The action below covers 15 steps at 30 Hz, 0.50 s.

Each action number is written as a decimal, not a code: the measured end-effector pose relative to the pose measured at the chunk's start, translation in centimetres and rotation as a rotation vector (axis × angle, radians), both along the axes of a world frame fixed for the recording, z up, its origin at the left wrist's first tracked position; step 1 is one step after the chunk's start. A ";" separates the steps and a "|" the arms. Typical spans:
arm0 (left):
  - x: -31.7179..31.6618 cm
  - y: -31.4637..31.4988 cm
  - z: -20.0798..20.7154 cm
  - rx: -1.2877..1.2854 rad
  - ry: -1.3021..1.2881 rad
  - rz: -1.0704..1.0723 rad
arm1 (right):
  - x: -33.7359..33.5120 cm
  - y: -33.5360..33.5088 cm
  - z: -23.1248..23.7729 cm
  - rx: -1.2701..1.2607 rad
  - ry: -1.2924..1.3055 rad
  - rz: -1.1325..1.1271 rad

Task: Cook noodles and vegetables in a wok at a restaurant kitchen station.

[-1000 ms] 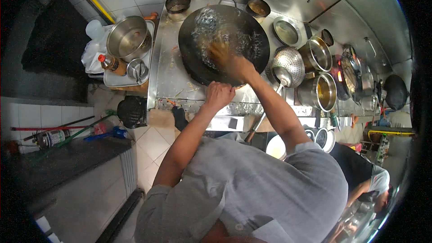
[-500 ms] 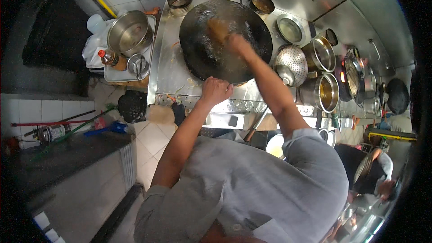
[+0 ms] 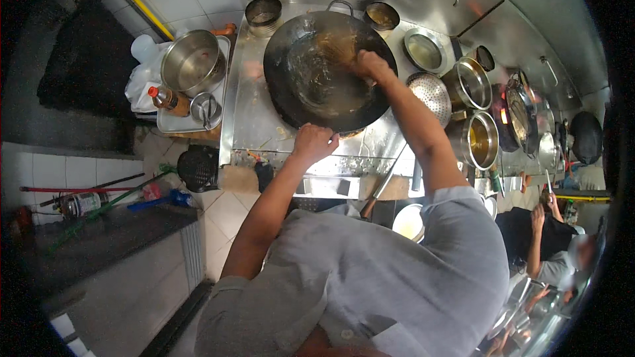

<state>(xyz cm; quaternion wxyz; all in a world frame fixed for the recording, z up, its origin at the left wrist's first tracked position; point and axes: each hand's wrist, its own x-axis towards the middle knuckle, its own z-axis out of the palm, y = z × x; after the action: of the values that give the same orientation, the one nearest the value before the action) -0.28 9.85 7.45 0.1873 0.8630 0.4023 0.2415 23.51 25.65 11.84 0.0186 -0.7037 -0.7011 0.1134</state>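
A large dark wok [image 3: 281, 86] sits on the steel range, with cloudy water swirling inside. At its near rim, my left hand [image 3: 314, 143] is closed on the wok's edge; the exact grip is partly hidden behind the knuckles. Reaching into the wok's right side, my right hand [image 3: 373, 67] is wrapped round a brown wok brush [image 3: 336, 45]. The brush is smeared by motion, and its bristles lie against the wok's far inner wall. A loop handle [image 3: 340, 5] rises from the far rim.
Right of the wok stand a perforated ladle [image 3: 430, 94], a steel bowl [image 3: 424, 51] and pots [image 3: 481, 140]. Two tins, one a dark tin [image 3: 263, 13], flank its far side. A tray [image 3: 178, 123] holds a pot and bottle at left. A co-worker [image 3: 552, 244] stands far right.
The brush and my right hand have swept toward the right side of the wok. My left hand stays at the near rim. The co-worker's arms have risen.
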 end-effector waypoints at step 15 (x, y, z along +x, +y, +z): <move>-1.3 -1.1 -0.1 -0.028 -0.053 0.016 | -9.4 -6.3 -2.6 -0.070 0.175 0.069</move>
<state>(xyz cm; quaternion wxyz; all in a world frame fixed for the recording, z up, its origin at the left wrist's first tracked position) -1.59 8.75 7.37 0.2079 0.8505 0.4073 0.2600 14.13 19.37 9.29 0.0512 -0.6669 -0.7161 0.1994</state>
